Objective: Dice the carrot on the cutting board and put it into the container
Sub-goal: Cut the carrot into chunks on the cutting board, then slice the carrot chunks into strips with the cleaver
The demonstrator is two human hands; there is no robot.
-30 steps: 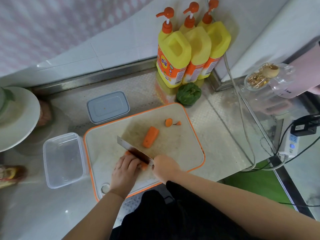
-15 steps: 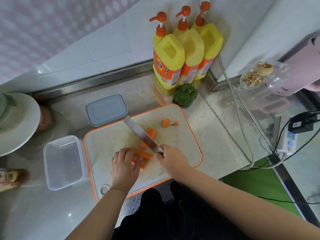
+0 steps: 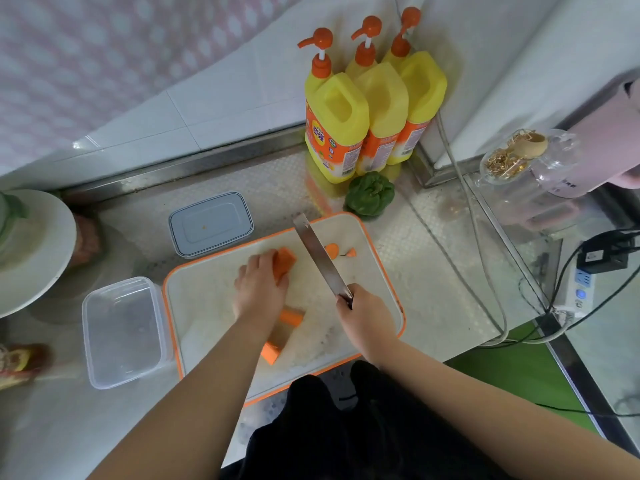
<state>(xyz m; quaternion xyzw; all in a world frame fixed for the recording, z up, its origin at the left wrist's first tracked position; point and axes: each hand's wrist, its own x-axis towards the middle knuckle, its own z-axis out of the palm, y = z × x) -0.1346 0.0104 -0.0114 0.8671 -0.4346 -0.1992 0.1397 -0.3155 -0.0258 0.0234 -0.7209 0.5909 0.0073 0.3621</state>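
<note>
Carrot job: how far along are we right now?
Early. The ends are trimmed off and some cut pieces lie on the cutting board. The left hand grips another carrot chunk; the right hand holds the knife raised. Nothing looks diced, and the container is empty.

Both bare forearms reach up from the bottom edge toward mid-frame. The left hand [image 3: 259,289] lies palm down, fingers [image 3: 254,266] curled. The right hand [image 3: 363,308], right of centre, is closed in a fist.
</note>
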